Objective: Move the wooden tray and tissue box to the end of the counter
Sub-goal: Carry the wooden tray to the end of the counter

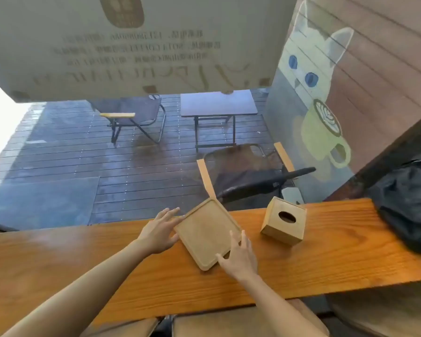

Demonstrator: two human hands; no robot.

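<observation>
Two bare hands reach out over a long wooden counter (326, 259). The left hand (159, 233) is at the left edge of the wooden tray (206, 233). Its fingers are spread apart and its thumb sits by the tray's side. The right hand (240, 257) is at the tray's near right corner. Its fingers are spread apart too, and the tips rest on the tray's rim. I cannot tell if either hand has a firm hold on the tray.

The tray is flat and light brown, with a low rim and round corners. It is turned at a slant, and its far corner sticks out past the back edge of the counter. It looks a bit tipped up at the far end, but I cannot be sure.

Just to the right of the tray stands the tissue box (283, 222). It is a small wooden cube with an oval hole on top. It sits on the counter, apart from both hands.

Farther right, a black bag (408, 207) lies at the end of the counter.

Past the counter is a window. Outside, a dark deck holds a small table (218, 103) and two folding chairs. A cat with blue eyes (311, 66) and a green cup are painted on the wall at the right.
</observation>
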